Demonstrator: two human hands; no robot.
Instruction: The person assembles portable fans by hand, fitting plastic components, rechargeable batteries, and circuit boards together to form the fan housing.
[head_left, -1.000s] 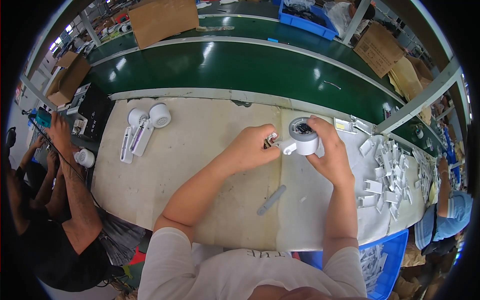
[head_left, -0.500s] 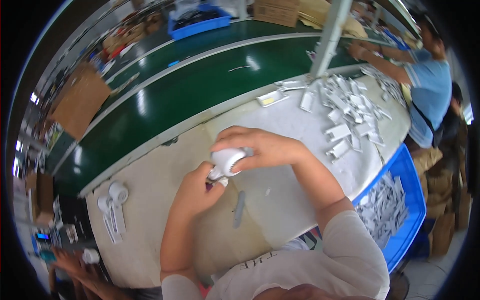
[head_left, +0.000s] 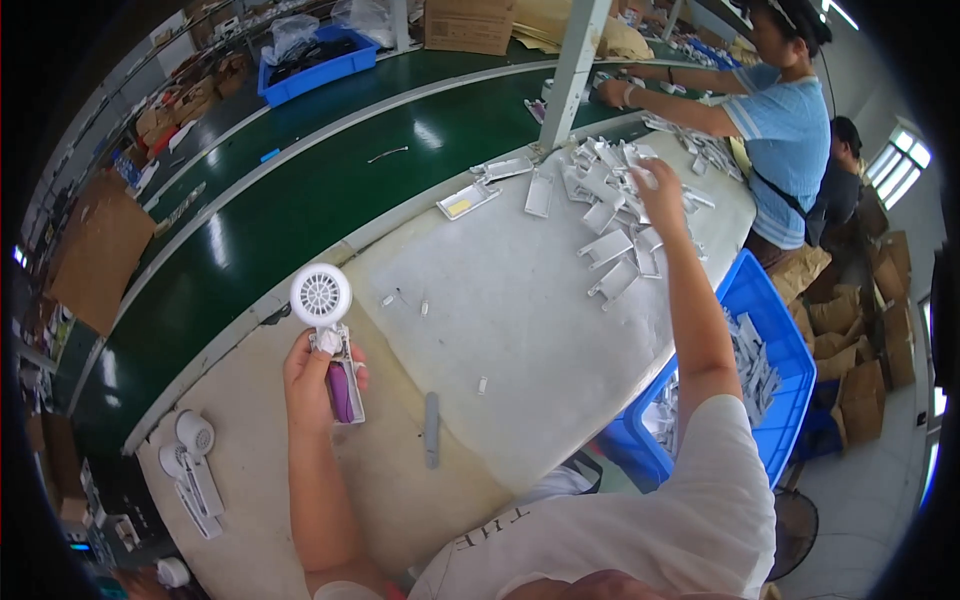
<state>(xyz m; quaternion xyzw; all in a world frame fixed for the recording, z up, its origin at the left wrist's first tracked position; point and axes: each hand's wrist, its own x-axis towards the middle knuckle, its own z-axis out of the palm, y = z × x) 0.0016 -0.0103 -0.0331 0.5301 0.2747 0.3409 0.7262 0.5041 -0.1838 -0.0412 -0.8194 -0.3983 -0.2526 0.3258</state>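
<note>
My left hand [head_left: 312, 375] is closed around the handle of a white handheld fan [head_left: 321, 297], its round grille upward. The handle's casing is open on one side, and a purple cylinder [head_left: 341, 392] shows inside. At the far right of the table my right hand [head_left: 660, 195] reaches into a pile of white plastic covers [head_left: 608, 248]. Its bent fingers touch the pieces; whether they grip one cannot be made out. Between the hands and nearer to me lies a grey flat strip [head_left: 432, 430].
Two white fans [head_left: 195, 435] lie at the left table end. A green conveyor belt [head_left: 250, 235] runs along the far side. A blue bin [head_left: 790, 400] with white and grey parts stands at right. A metal post [head_left: 575, 75] rises near the pile; a co-worker [head_left: 785, 140] stands beyond.
My right hand has let go of the fan and moved right to the pile. My left hand has shifted left with the fan, now turned grille up. The view has swung right.
</note>
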